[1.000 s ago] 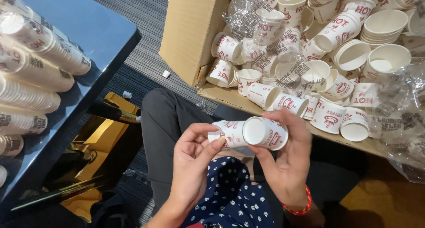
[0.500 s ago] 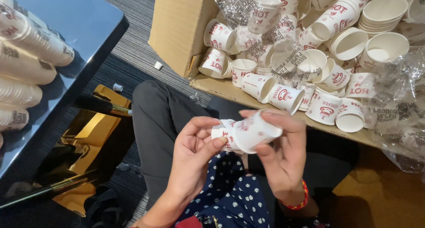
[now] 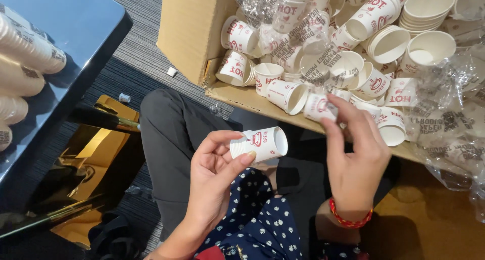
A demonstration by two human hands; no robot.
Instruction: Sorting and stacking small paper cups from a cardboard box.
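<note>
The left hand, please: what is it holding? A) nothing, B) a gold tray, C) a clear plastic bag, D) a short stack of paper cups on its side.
D: the left hand has its grip around a short stack of paper cups lying sideways, open end pointing right.

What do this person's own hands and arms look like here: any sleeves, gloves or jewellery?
Both hands are bare, with no gloves. The left hand shows no ring or band, and its forearm is uncovered as far as the frame shows. The right hand has a red beaded bracelet around the wrist. No sleeves are visible.
</note>
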